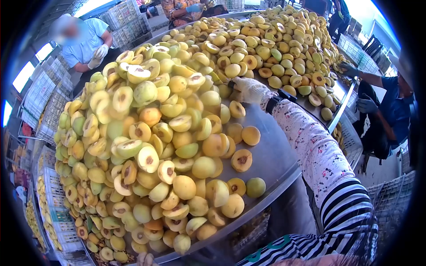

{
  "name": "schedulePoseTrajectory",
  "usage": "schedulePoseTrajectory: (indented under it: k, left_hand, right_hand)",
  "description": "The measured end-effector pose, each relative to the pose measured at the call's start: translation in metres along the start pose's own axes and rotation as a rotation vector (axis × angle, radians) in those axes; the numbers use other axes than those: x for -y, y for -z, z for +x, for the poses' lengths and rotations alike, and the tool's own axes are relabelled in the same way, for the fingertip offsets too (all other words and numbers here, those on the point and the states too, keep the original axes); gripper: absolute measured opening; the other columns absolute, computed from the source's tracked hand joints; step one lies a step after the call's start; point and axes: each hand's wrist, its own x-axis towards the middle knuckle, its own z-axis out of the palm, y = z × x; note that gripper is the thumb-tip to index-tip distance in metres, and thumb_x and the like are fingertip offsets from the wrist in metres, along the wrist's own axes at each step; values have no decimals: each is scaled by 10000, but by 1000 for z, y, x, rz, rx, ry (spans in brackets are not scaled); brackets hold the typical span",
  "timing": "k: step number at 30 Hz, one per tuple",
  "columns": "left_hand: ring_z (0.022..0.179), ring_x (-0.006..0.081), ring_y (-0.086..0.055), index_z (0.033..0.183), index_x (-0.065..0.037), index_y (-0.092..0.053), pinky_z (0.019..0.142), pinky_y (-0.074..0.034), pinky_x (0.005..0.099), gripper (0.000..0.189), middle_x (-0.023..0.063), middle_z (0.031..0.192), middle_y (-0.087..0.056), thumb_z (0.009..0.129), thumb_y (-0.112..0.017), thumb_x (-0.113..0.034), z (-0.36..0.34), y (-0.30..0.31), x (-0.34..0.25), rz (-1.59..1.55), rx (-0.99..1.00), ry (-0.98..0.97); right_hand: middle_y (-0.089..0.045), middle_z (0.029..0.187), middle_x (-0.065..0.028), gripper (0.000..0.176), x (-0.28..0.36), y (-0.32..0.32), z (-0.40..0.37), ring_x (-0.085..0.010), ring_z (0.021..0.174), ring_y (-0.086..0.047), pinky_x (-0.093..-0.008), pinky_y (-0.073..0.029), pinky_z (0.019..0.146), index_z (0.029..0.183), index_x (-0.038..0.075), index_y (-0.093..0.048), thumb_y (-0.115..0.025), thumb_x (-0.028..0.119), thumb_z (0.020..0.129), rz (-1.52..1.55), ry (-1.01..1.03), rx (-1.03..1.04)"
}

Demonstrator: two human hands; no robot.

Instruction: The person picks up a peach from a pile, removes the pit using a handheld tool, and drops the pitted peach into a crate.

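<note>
A large heap of halved yellow peaches (pixel 182 137) covers the metal table (pixel 277 150), many with brown pit hollows facing up. My right hand (pixel 252 91), in a pale glove, reaches across to the far side of this heap. Its fingers look closed, with a small dark piece at the fingertips that I cannot make out. A black band (pixel 273 104) circles the wrist over a floral sleeve. At the bottom edge, only gloved fingertips of my left hand (pixel 145 259) show beside the lowest peaches; the rest is out of frame.
A second peach heap (pixel 288 48) lies farther back. A person in light blue (pixel 86 42) stands at the left, one in dark blue (pixel 392 111) at the right, another at the back. Stacked crates (pixel 128 22) surround the table, whose raised rim (pixel 266 201) runs along my side.
</note>
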Motion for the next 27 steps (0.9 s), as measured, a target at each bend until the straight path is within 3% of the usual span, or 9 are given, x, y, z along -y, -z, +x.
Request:
schedulePoseTrajectory:
  k: [5,9,11,18,20,21,22,25,27]
  left_hand:
    - [1228,343,-601,1331,72,-537,1081,-470,458,516,209,1321,-616,1001,-593,-321,-8,11,-3,-25,-15,-13]
    - [1231,346,-599,1334,73,-533,1083,-468,462,525,212,1324,-613,1000,-600,-326,-26,27,-4,-71,-43,-26]
    - [1233,348,-598,1336,74,-532,1085,-468,464,529,213,1325,-611,999,-603,-328,-37,41,-5,-133,-80,-19]
    - [1238,355,-595,1341,76,-525,1090,-465,471,544,218,1330,-606,997,-614,-336,-101,98,-51,-820,51,24]
    - [1285,362,-559,1390,72,-490,1118,-424,490,453,257,1378,-563,1043,-504,-220,-98,57,-84,-711,247,11]
    - [1325,324,-524,1427,66,-458,1135,-392,446,442,242,1426,-521,1041,-481,-149,-94,32,-108,-737,296,-72]
    - [1362,263,-465,1474,89,-407,1113,-368,348,589,209,1452,-499,934,-620,-13,-84,18,-120,-447,433,-58]
    - [1260,184,-529,1461,65,-440,1062,-411,295,535,146,1374,-556,955,-605,21,-106,-37,-110,-865,411,142]
    - [1216,144,-552,1447,57,-463,1036,-428,267,510,115,1343,-577,958,-604,43,-114,-48,-110,-1008,425,223]
  right_hand:
    - [-695,1031,-182,491,19,-4,-43,-331,909,-688,-408,-553,795,1213,24,-568,-753,190,790,135,-261,-101]
    - [-561,786,28,433,11,4,-89,-60,560,-487,-205,-414,485,1141,80,-571,-792,304,844,1262,-542,-137]
    - [-516,715,51,431,31,26,-116,-54,556,-462,-202,-384,468,1218,99,-579,-711,400,939,1682,-700,-154]
    - [-555,682,-4,723,216,35,-266,-74,447,-353,-224,-311,388,1293,104,-567,-348,720,985,2513,-224,833]
    - [-381,503,41,806,260,22,-304,-77,365,-276,-231,-260,349,1169,0,-598,-362,743,966,2456,-500,966]
    - [-379,496,32,822,271,6,-323,-84,362,-294,-234,-258,355,1139,-32,-594,-343,734,977,2402,-347,1145]
    - [-394,500,24,768,284,6,-335,-91,365,-320,-239,-257,360,1115,10,-607,-339,719,989,2315,-395,1187]
    - [-520,571,-29,563,306,4,-373,-120,440,-452,-258,-350,411,1055,72,-607,-383,589,1045,1804,-672,741]
    - [-584,695,-42,429,300,11,-385,-124,529,-525,-270,-418,470,1067,56,-601,-443,455,1052,1510,-567,499]
